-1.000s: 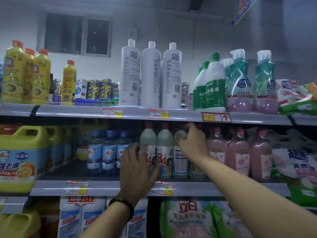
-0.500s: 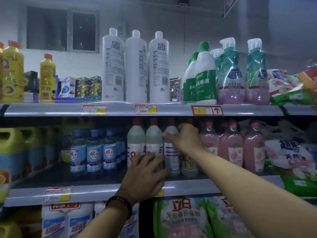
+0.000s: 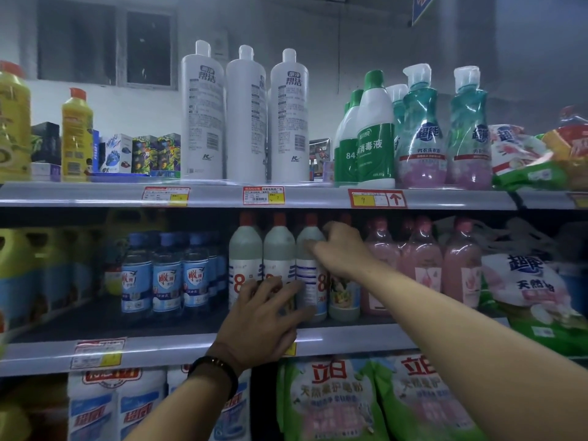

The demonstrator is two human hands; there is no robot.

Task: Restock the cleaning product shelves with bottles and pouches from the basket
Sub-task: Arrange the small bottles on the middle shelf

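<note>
Gripping a pale red-capped bottle [image 3: 309,275] by its shoulder, the right hand [image 3: 342,249] curls its fingers round it; it stands upright on the middle shelf [image 3: 159,348], last in a row of 3. The left hand [image 3: 264,316] spreads its fingers across the fronts of the neighbouring bottles [image 3: 245,249], holding nothing. Blue-labelled bottles [image 3: 165,278] stand to the left and pink ones [image 3: 423,265] to the right. The top shelf [image 3: 95,194] carries 3 tall white bottles [image 3: 245,122] before a grey wall [image 3: 350,36] with a dark window [image 3: 148,47].

Dim, bluish light with hazy softness, glare on shelf edges, wide-angle bending
</note>
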